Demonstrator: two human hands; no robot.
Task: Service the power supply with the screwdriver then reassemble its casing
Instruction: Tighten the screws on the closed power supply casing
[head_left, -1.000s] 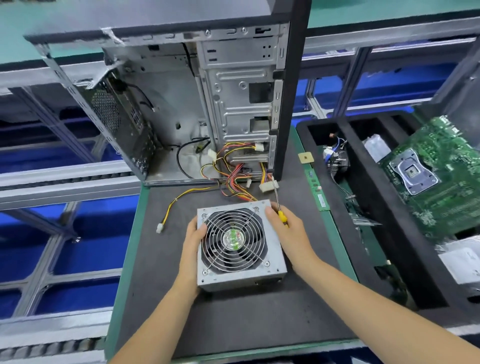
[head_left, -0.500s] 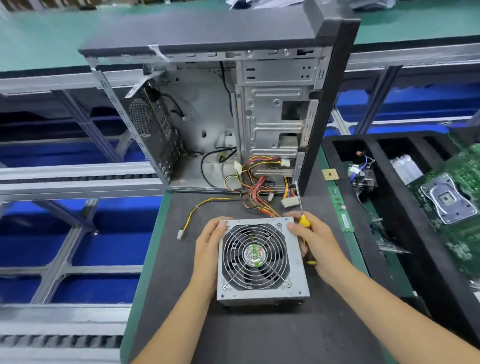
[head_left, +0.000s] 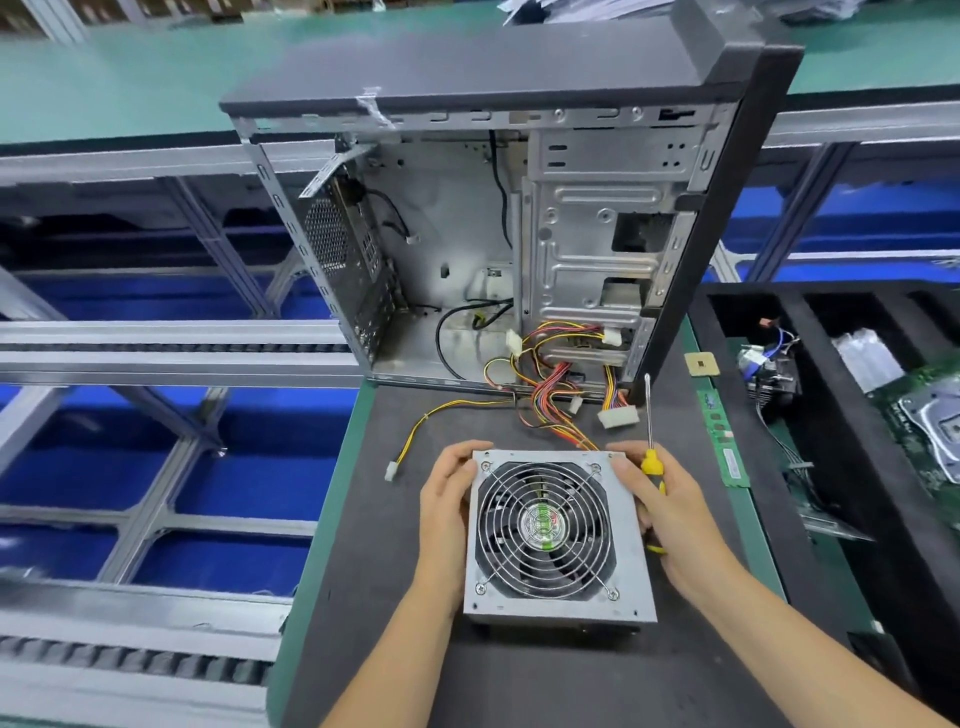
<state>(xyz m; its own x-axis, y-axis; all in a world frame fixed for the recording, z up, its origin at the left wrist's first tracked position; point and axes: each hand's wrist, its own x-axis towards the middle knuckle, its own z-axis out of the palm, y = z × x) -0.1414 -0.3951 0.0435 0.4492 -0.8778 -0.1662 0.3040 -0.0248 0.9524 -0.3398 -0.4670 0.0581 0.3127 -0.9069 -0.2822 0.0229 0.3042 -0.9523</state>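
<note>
While the square grey metal power supply (head_left: 558, 535) is lying fan-up on the dark mat (head_left: 519, 675), the left hand (head_left: 448, 512) is gripping its side and the right hand (head_left: 670, 509) is steadying it, fingers clasping the yellow-handled screwdriver (head_left: 650, 447). Servicing seems barely begun; next, the tip needs seating in a corner screw.

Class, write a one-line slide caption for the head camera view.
Both hands steady a power supply fan-up on the mat, the right hand also holding a screwdriver, before an open computer case.
</note>
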